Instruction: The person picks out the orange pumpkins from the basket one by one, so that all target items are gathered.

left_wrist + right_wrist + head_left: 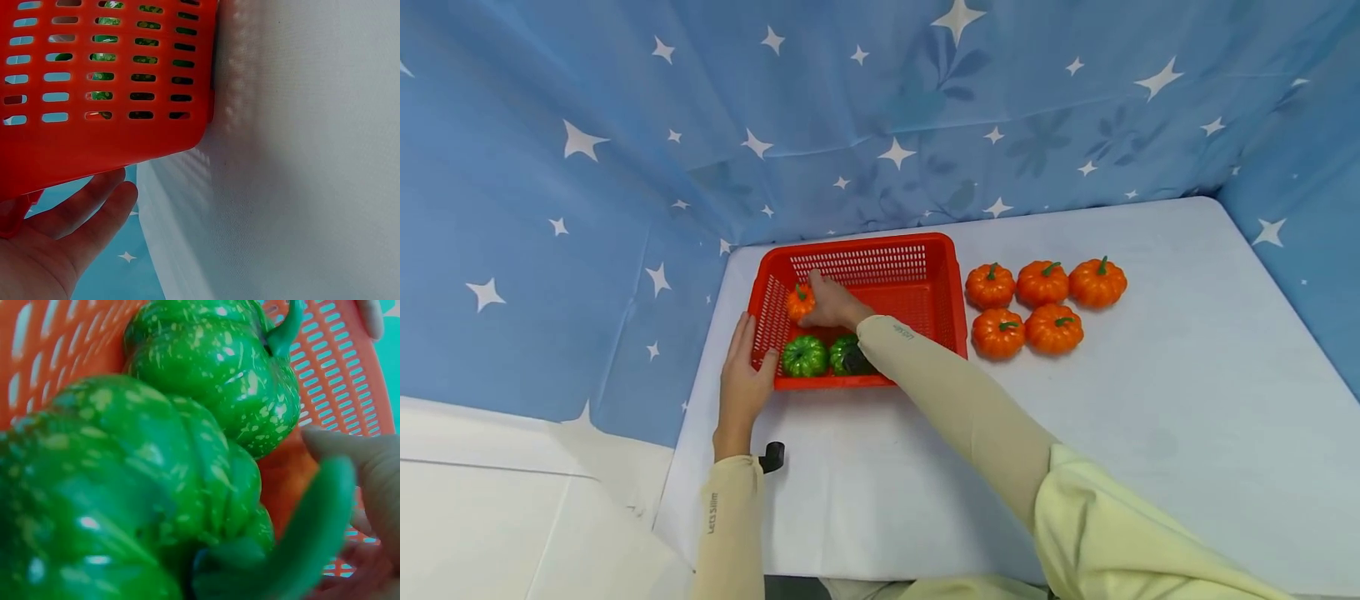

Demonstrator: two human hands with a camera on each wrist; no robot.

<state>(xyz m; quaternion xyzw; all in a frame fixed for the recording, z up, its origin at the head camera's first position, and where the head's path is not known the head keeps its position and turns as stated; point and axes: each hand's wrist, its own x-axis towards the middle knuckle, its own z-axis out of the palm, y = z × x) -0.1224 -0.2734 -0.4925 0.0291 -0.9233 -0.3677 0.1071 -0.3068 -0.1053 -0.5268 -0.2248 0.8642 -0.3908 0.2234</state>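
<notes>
Inside the red plastic basket [955, 283], my right hand [833, 302] holds a small orange pumpkin [800, 302] near the left wall, fingers at its right side. Two green speckled pumpkins sit at the near side: one [805, 357] at the left corner, the other [842, 354] partly covered by my right wrist. In the right wrist view both green pumpkins [212, 369] fill much of the frame; my right hand [369, 494] shows only at the right edge. My left hand [747, 379] touches the basket's left rim, fingers extended; the left wrist view shows straight fingers [115, 206] beside the rim.
Right of the basket, several orange pumpkins [1043, 283] stand in two rows on the white table [1150, 433]. A blue star-patterned curtain [850, 108] rises behind the table and along the sides. The basket stands close to the table's left edge.
</notes>
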